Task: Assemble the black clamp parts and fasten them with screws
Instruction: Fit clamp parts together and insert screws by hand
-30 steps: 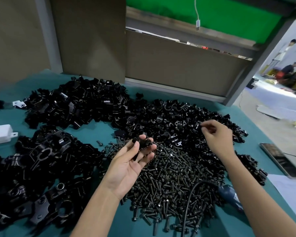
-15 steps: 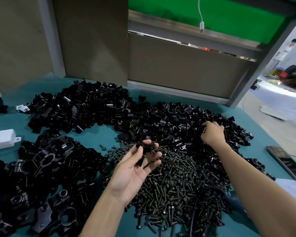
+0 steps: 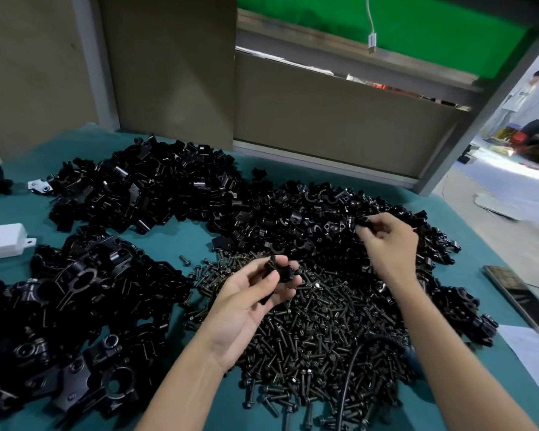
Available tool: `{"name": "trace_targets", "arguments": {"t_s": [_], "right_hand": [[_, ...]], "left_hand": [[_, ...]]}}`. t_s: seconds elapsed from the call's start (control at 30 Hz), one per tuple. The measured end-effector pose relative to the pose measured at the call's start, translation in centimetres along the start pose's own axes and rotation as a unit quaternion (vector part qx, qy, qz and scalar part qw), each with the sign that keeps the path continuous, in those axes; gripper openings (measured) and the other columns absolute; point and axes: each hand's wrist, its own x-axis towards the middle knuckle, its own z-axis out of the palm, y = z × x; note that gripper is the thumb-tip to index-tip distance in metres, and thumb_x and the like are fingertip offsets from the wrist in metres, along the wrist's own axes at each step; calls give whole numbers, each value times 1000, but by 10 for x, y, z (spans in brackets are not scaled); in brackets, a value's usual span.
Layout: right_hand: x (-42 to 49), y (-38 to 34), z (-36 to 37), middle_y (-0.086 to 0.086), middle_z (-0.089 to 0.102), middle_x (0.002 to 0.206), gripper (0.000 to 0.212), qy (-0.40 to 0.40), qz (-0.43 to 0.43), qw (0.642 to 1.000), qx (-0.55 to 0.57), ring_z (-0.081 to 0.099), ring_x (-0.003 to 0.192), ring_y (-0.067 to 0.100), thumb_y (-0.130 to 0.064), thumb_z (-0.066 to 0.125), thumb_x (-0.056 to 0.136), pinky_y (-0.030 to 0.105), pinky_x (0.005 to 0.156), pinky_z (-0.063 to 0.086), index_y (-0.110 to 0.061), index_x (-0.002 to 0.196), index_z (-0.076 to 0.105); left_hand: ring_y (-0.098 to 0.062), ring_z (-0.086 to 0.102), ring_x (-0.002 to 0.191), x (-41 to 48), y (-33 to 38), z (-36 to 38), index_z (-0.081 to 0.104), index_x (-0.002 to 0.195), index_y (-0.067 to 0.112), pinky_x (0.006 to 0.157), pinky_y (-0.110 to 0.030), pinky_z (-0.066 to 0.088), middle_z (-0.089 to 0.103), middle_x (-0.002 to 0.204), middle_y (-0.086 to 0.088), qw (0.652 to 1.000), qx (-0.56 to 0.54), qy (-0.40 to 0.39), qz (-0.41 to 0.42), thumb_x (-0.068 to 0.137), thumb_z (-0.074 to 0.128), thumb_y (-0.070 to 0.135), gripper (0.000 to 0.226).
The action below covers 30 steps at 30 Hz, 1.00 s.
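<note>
On the table (image 3: 181, 241), a heap of screws (image 3: 324, 331) lies nearest the person, at the middle. Directly behind it, and touching it, spreads a heap of clamp halves (image 3: 308, 213), which runs on leftward into another heap of clamp pieces (image 3: 143, 194) at the back left. A pile of larger clamp bodies (image 3: 75, 306) lies left of the screws, with a box (image 3: 2, 241) behind it at the left edge. One loose screw (image 3: 185, 260) lies between these piles. A phone (image 3: 514, 293) lies at the right edge, with a paper sheet (image 3: 535, 346) in front of it. A cable (image 3: 347, 368) lies on the near screws. The left hand (image 3: 249, 306) holds a clamp part (image 3: 277, 270) above the screws; the right hand (image 3: 389, 241) pinches a small clamp half (image 3: 363, 223) over the rear heap.
</note>
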Motion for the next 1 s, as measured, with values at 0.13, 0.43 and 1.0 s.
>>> {"name": "trace_targets", "arguments": {"t_s": [0.13,0.43,1.0], "right_hand": [[-70,-58,6,-11,69,74,19,-50,-106,990,76,62,63,4,0,76,76,18,56,50,-16,82,69],[-112,-93,23,-9,60,69,13,-78,-151,984,62,55,59,12,-2,72,84,26,57,48,-12,91,67],[-101,-60,22,-14,69,111,34,-91,-39,977,188,68,90,9,-8,58,98,25,78,57,-31,123,63]], "left_hand": [[-27,70,110,0,-5,7,75,112,9,88,-27,57,73,117,-14,997,54,46,24,78,73,13,35],[-27,67,116,-1,-4,10,57,135,0,105,-42,49,71,120,-15,993,13,104,57,77,72,16,62],[-27,67,114,4,0,2,61,126,-5,86,-30,59,68,125,-20,977,-125,162,51,80,70,16,52]]}}
